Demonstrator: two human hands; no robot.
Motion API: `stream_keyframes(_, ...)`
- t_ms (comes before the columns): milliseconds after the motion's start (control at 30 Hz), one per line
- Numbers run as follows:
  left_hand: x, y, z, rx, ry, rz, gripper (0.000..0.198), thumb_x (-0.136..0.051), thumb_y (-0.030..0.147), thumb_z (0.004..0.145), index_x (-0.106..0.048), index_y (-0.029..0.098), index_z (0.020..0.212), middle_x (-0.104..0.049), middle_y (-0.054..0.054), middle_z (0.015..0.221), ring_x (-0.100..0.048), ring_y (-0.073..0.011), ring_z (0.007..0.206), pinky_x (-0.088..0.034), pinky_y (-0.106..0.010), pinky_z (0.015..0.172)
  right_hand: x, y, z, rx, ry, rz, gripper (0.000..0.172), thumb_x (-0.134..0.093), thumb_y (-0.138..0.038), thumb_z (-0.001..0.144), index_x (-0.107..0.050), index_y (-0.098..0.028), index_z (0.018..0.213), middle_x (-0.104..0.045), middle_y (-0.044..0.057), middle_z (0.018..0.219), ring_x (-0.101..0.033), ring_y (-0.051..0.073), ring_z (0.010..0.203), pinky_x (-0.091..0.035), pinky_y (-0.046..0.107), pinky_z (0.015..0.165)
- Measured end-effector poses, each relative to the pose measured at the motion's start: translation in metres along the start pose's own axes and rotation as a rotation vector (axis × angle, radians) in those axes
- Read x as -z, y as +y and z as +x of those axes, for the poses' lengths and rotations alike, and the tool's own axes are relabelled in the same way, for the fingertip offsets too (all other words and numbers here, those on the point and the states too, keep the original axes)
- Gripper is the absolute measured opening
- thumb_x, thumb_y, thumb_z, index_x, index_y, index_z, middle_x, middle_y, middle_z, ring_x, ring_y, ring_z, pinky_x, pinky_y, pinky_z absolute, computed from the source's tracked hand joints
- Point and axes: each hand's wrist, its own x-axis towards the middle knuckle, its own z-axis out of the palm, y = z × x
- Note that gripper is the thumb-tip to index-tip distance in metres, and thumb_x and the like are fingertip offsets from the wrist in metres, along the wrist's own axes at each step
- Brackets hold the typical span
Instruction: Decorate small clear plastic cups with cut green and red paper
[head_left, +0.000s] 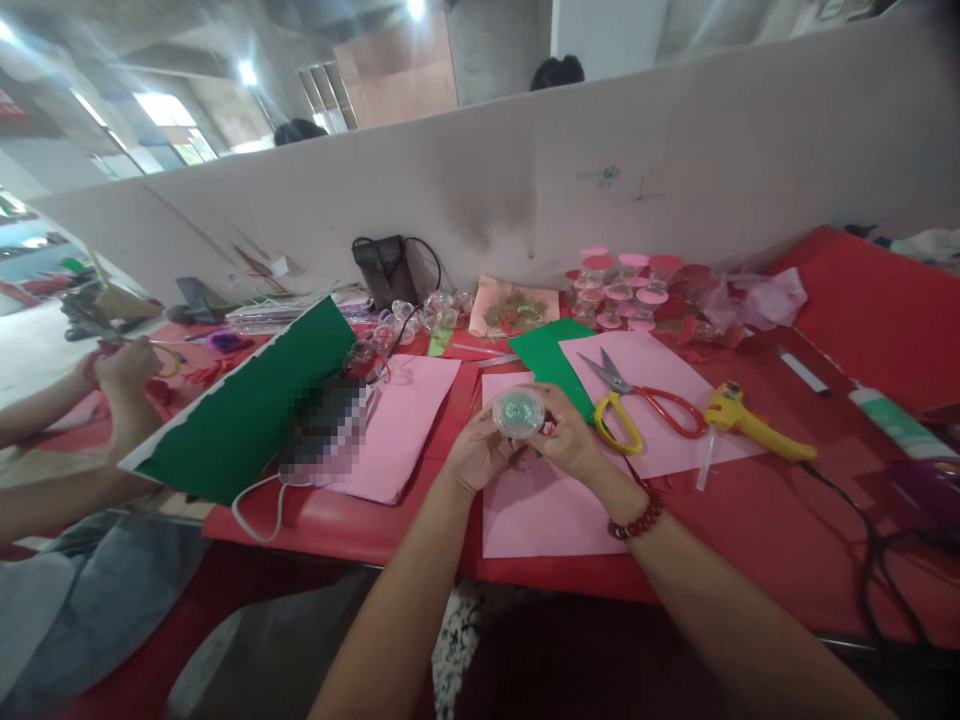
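Between my two hands is a small clear plastic cup [518, 413], its round face turned up toward me. My left hand [484, 450] wraps its left side, and my right hand [571, 435], below a wrist with a dark red bead bracelet [636, 514], closes round the right side. A bit of red and white shows by the right fingers, too small to name. Pink paper [547, 515] lies under my hands. Close to my right hand are yellow-handled scissors [619, 422] and red-handled scissors [667, 400], their blades overlapping. Further right lies a yellow glue gun [757, 425].
A green board [247, 400] leans at left beside stacked pink paper [405, 430]. Behind are clear plastic cups [405, 325], a black bag [382, 270] and cups with pink discs [619, 290]. A glue-gun cord [847, 505] runs right. A co-worker's hands [124, 365] are at far left.
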Motion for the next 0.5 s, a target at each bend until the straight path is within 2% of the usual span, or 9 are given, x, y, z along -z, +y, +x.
stream_keyframes(133,0.001,0.002,-0.001,0.077,-0.052,0.033,0.029,-0.074,0.030,0.072,-0.063,0.015,0.094,-0.070,-0.006,0.078,-0.064,-0.0176,0.062,-0.053,-0.029,0.054,0.000,-0.001,0.000,-0.029,-0.003,-0.007,0.042,-0.073,-0.027,0.075,-0.065,-0.026,0.116,-0.064,0.007,0.116,-0.058,0.025,0.111,-0.047,0.041,0.097)
stream_keyframes(367,0.003,0.000,0.001,0.121,-0.073,0.076,0.032,-0.068,0.041,0.077,-0.064,0.015,0.096,-0.066,-0.005,0.069,-0.060,-0.0166,0.055,-0.052,-0.030,0.053,-0.001,-0.006,0.000,-0.086,0.014,-0.035,0.039,-0.076,-0.030,0.073,-0.066,-0.025,0.110,-0.067,0.007,0.113,-0.060,0.025,0.105,-0.049,0.041,0.093)
stream_keyframes(433,0.003,-0.004,0.002,0.119,-0.040,0.101,0.042,-0.068,0.051,0.078,-0.063,0.017,0.102,-0.065,-0.004,0.071,-0.060,-0.0164,0.057,-0.050,-0.028,0.049,-0.001,-0.006,-0.001,-0.147,0.048,-0.021,0.039,-0.075,-0.032,0.073,-0.065,-0.024,0.110,-0.068,0.007,0.110,-0.063,0.024,0.098,-0.051,0.039,0.087)
stream_keyframes(500,0.001,-0.008,0.002,0.055,0.030,0.142,0.050,-0.068,0.057,0.077,-0.061,0.022,0.113,-0.067,-0.004,0.083,-0.063,-0.0172,0.065,-0.050,-0.027,0.051,0.000,-0.006,-0.001,-0.223,0.097,0.014,0.038,-0.074,-0.036,0.075,-0.065,-0.022,0.109,-0.070,0.007,0.106,-0.065,0.022,0.090,-0.053,0.036,0.080)
